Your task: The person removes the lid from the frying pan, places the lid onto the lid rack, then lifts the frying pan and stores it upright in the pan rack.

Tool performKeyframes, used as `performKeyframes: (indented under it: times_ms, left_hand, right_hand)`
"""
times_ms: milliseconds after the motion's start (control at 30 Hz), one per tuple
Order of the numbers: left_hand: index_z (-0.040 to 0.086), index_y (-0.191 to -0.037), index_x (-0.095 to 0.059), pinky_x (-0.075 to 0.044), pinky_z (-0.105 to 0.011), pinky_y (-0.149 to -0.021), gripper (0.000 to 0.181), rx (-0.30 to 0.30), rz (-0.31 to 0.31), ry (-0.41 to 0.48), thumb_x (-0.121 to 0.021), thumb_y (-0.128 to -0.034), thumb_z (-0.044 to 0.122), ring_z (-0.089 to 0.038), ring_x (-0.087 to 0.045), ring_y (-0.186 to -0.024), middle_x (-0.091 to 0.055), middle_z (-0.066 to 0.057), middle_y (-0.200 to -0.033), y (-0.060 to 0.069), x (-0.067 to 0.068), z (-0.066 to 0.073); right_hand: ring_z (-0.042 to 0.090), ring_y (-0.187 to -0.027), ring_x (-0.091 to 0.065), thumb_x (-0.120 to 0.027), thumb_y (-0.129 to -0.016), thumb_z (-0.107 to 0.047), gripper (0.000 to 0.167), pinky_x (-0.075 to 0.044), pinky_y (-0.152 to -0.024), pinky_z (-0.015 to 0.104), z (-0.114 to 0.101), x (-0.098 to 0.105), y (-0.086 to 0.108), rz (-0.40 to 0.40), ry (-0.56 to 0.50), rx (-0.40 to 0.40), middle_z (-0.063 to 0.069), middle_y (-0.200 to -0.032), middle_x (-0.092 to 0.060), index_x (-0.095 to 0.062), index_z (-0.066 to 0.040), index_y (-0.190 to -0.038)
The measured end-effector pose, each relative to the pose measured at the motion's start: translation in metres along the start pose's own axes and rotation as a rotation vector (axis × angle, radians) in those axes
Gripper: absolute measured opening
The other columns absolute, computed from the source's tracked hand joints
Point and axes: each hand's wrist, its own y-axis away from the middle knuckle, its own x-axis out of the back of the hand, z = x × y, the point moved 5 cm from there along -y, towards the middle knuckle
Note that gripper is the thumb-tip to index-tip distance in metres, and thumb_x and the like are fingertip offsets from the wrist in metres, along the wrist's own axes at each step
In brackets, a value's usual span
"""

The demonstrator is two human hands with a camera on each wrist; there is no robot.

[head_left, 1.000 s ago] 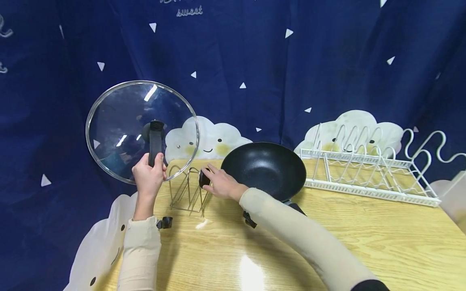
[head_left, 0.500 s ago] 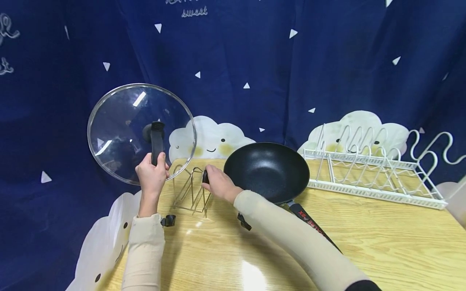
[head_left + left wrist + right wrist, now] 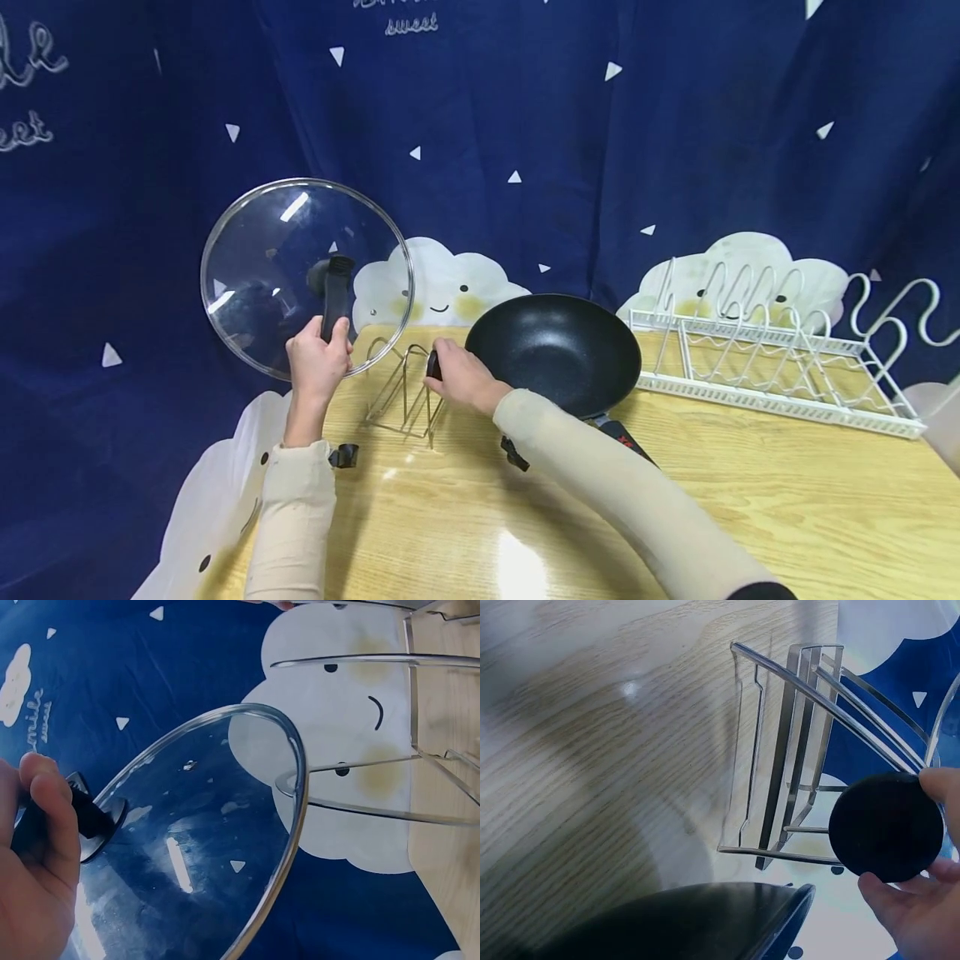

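The likeliest trouble is a knock: the lid (image 3: 288, 267) is broad and held only by its grip (image 3: 337, 292), so a small wrist twist could swing the rim into the rack (image 3: 778, 750), whose thin wires look easy to shift or tip. If the right hand (image 3: 465, 375) slipped off the disc (image 3: 885, 829), at the rack's 2 o'clock side, its fingers might jolt those wires too; what the disc belongs to cannot be told. The right sleeve (image 3: 600, 475) crosses the wok handle (image 3: 628, 440), so a dropped elbow could nudge the wok (image 3: 555, 354) at the rack's 3 o'clock.

The left hand (image 3: 318, 358) wraps the grip, its forearm coming from 6 o'clock, and keeps the lid raised between the rack's 10 and 11 o'clock. The right forearm reaches in from 4 o'clock, thumb and fingers pinching the disc's edge.
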Motion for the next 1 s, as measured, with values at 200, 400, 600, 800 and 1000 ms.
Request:
performKeyframes:
  times_ms: [200,400,600,800,1000]
  left_hand:
    - [0.002,-0.076,-0.056,-0.038,-0.019,-0.034,0.025,0.019,-0.06,-0.047,-0.058,-0.0937,0.019,-0.007,-0.05,-0.033,-0.058,-0.008,-0.054,0.004,-0.003,-0.003]
    - [0.003,-0.077,-0.056,-0.037,-0.02,-0.033,0.024,0.028,-0.128,-0.086,-0.058,-0.094,0.02,-0.009,-0.05,-0.034,-0.058,-0.007,-0.054,0.008,-0.007,-0.004]
    - [0.004,-0.078,-0.056,-0.036,-0.022,-0.033,0.024,0.048,-0.168,-0.116,-0.058,-0.0945,0.02,-0.011,-0.05,-0.033,-0.058,-0.004,-0.052,0.014,-0.008,-0.007]
    - [0.004,-0.079,-0.056,-0.035,-0.025,-0.033,0.024,0.088,-0.231,-0.121,-0.057,-0.0949,0.022,-0.014,-0.05,-0.034,-0.059,-0.006,-0.053,0.02,-0.01,-0.009]
    - [0.003,-0.081,-0.057,-0.039,-0.025,-0.036,0.025,0.149,-0.303,-0.106,-0.057,-0.0951,0.024,-0.015,-0.051,-0.035,-0.06,-0.01,-0.056,0.022,-0.015,-0.014]
  right_hand:
    - [0.022,-0.104,-0.057,-0.059,-0.091,-0.04,0.06,-0.048,-0.086,0.033,0.004,0.0,0.003,0.004,0.049,0.013,0.011,-0.126,-0.051,-0.042,-0.004,-0.135]
    - [0.024,-0.105,-0.057,-0.06,-0.089,-0.043,0.058,-0.048,-0.088,0.034,0.007,0.004,0.005,0.008,0.056,0.009,0.012,-0.125,-0.052,-0.047,-0.003,-0.13]
    - [0.023,-0.104,-0.057,-0.061,-0.089,-0.043,0.058,-0.048,-0.086,0.033,0.006,0.005,0.008,-0.008,0.049,0.004,0.012,-0.123,-0.053,-0.049,-0.003,-0.128]
    - [0.024,-0.109,-0.056,-0.062,-0.089,-0.042,0.06,-0.046,-0.091,0.034,0.008,0.007,0.011,0.0,0.054,0.011,0.012,-0.125,-0.053,-0.048,-0.002,-0.131]
    - [0.024,-0.112,-0.055,-0.063,-0.088,-0.042,0.061,-0.045,-0.094,0.035,0.013,0.01,0.012,0.004,0.05,0.018,0.011,-0.127,-0.053,-0.047,-0.002,-0.133]
